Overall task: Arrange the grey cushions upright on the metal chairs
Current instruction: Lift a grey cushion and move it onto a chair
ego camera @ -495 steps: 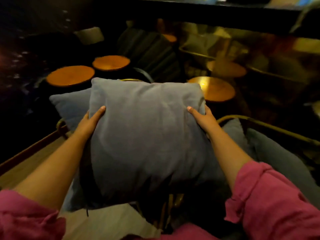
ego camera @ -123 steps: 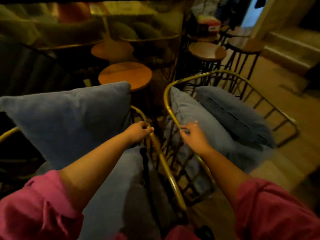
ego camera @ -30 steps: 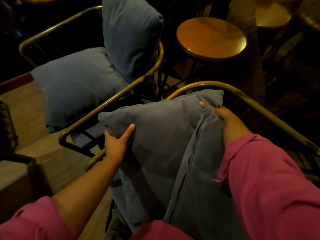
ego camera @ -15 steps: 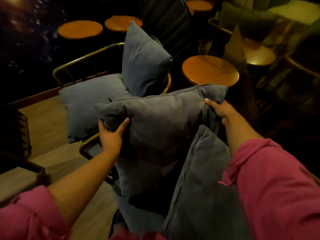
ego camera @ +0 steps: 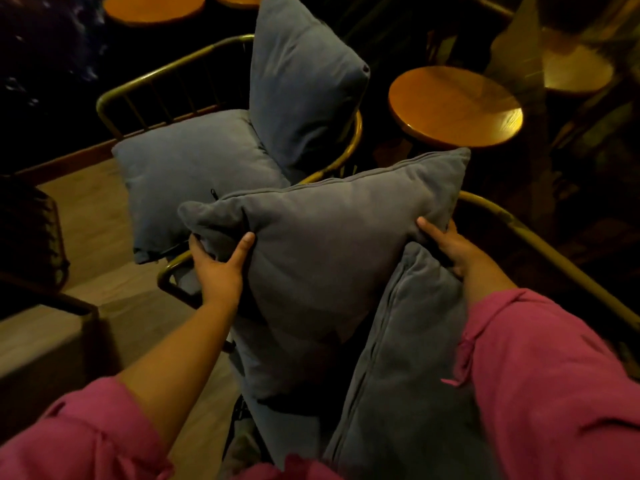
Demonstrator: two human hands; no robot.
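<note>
I hold a grey cushion [ego camera: 332, 244] upright over the near metal chair [ego camera: 540, 247], whose gold rail curves behind it. My left hand [ego camera: 218, 268] grips its left side and my right hand [ego camera: 450, 247] grips its right side. A second grey cushion [ego camera: 398, 375] stands on edge in front of my right arm. On the far metal chair [ego camera: 166, 77] one grey cushion [ego camera: 194, 174] lies flat on the seat and another [ego camera: 301, 81] stands upright against the rail.
A round wooden table [ego camera: 453, 105] stands to the right of the far chair, with more round tables [ego camera: 152, 6] behind and another [ego camera: 575, 71] at the far right. Wooden floor [ego camera: 86, 216] shows on the left, beside a dark object [ego camera: 31, 233].
The cushion in my hands stays gripped on both sides; my view has moved closer and tipped downward, so the chairs and cushions fill more of the frame.
</note>
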